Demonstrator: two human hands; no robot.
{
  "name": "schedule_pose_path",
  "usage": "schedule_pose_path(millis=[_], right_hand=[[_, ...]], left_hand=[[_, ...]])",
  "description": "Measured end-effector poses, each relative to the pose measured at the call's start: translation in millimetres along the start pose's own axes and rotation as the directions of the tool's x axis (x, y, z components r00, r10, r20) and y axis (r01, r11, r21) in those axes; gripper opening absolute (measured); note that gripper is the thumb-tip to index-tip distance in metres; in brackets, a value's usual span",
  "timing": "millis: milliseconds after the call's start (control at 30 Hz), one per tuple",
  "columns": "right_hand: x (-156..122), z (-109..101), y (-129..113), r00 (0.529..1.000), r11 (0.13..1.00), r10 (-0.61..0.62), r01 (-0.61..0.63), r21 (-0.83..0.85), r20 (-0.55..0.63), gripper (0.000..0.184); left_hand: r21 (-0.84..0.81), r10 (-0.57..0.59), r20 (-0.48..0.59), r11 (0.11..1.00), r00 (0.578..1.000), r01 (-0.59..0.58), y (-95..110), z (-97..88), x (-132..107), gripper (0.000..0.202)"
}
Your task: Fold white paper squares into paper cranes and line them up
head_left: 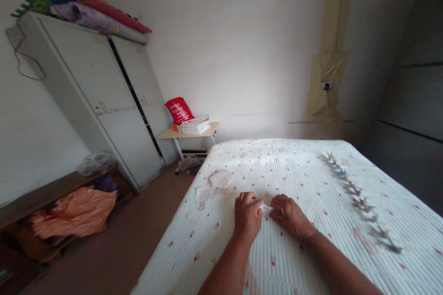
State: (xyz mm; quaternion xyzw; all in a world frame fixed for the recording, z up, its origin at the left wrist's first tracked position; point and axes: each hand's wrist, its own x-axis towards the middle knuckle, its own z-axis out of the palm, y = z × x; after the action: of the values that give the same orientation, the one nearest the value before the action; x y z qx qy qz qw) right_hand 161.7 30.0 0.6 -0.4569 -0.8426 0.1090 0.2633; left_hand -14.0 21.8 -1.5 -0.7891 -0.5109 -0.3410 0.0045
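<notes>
Between my two hands is a small piece of white paper [266, 208], mostly covered by fingers. My left hand [247, 214] pinches its left end with thumb and forefinger. On the other side my right hand [289, 214] grips the right end with curled fingers. Both hands are low over the bed [277, 166], which has a white ribbed cover with small red marks. Beyond my left hand lie several printed paper pieces [221, 179]. To the right, a row of small folded paper figures [353, 188], seemingly birds, stretches across the cover.
A small table [169, 134] by the wall holds a red bag [179, 110] and a white box [196, 126]. At left stands a grey cabinet [86, 83] with rolled mats [100, 16] on top. An orange cloth or bag [74, 212] lies on a low wooden bench.
</notes>
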Motion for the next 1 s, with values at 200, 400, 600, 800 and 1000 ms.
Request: schedule_pose_path(millis=[200, 400, 600, 800, 1000], right_hand=[[0, -1, -1, 0.996, 0.999, -0.035, 0.035, 0.008, -0.077, 0.011], [2, -3, -7, 0.986, 0.992, -0.048, 0.028, -0.127, -0.158, 0.015], [1, -5, -8, 0.995, 0.987, 0.064, -0.074, -0.143, -0.078, 0.012], [-1, -10, -3, 0.996, 0.992, 0.086, -0.088, -0.085, -0.035, 0.011], [-3, -12, 4, 0.999, 1.000, 0.014, -0.014, -0.012, -0.031, 0.011]], left_hand=[[-0.006, 0.048, -0.022, 0.999, 0.999, -0.048, 3, -1.1, -1, 0.014], [-0.001, 0.058, 0.012, 0.998, 0.998, -0.058, 1, 3.9, -1, 0.016], [0.009, -0.005, 0.079, 1.000, 0.997, 0.005, -3, 4.9, -1, 0.021], [-0.049, 0.051, 0.102, 0.998, 0.993, -0.046, 1, -3.5, 0, 0.020], [-0.088, 0.081, 0.124, 0.994, 0.989, -0.070, 1, -1.5, -1, 0.021]])
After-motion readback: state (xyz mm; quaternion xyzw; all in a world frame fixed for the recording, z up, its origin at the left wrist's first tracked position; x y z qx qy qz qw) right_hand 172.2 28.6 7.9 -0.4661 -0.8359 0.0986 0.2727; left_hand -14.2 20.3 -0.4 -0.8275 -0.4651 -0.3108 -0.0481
